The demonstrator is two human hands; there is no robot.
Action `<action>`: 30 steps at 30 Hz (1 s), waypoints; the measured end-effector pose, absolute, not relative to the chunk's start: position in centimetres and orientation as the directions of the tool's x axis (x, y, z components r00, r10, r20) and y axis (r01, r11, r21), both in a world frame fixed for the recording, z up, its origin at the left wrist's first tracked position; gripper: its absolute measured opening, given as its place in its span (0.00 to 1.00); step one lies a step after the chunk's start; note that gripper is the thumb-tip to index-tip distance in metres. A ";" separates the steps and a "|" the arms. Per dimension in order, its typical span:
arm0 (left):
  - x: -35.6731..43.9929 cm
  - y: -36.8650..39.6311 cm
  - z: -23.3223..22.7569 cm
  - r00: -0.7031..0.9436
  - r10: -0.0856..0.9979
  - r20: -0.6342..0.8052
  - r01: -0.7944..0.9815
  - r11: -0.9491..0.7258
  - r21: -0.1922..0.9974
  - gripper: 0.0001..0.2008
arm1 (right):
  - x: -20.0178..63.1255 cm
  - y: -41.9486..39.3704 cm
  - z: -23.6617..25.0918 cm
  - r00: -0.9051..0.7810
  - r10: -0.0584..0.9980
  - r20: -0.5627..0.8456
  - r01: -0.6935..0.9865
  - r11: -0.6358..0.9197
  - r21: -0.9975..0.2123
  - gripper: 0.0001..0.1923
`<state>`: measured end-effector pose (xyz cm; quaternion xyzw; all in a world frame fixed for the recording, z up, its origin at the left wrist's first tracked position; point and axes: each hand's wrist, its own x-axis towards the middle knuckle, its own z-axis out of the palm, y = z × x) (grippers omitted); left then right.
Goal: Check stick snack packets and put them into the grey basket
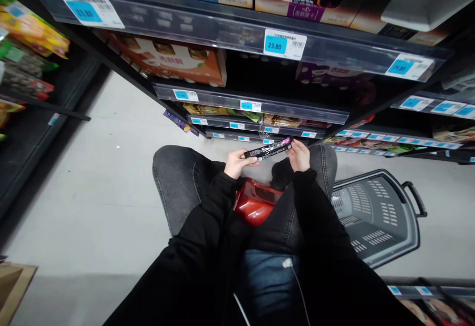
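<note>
A slim black packet [270,149] with a pink end and small print is stretched between my two hands, in front of the lower shelves. My left hand [237,163] pinches its left end, thumb on top. At the pink end, the fingers of my right hand [299,156] are closed on it. What exactly the packet contains cannot be made out. Below my hands, between my bent knees, sits a glossy red object [256,207], partly hidden by my sleeve and leg.
Shelves [252,91] with boxed goods and price tags rise ahead. A grey shopping basket [382,212] with a handle lies on the floor at my right. Another shelf [55,118] with bagged goods runs along the left. A cardboard box [17,286] stands at bottom left.
</note>
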<state>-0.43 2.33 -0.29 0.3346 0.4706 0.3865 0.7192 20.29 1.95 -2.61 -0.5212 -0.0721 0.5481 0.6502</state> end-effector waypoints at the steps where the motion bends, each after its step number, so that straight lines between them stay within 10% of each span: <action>1: -0.4 2.3 -0.1 0.280 0.863 -0.420 -0.255 0.489 0.834 0.18 | 20.3 2.0 -2.6 0.384 0.780 -0.495 -0.651 -0.152 -0.744 0.04; 12: 0.1 1.4 0.7 0.414 0.808 -0.418 -0.214 0.533 0.818 0.14 | 20.3 2.0 -2.7 0.303 0.763 -0.570 -0.712 -0.216 -0.668 0.06; 21: -0.2 2.8 -2.0 0.018 0.886 -0.463 -0.318 0.444 0.838 0.14 | 20.0 2.3 -2.5 0.509 0.801 -0.314 -0.458 -0.056 -0.887 0.08; 30: -0.9 3.3 -2.6 0.053 0.834 -0.550 -0.293 0.539 0.790 0.16 | 19.7 2.0 -1.4 0.468 0.853 -0.231 -0.324 -0.078 -0.943 0.12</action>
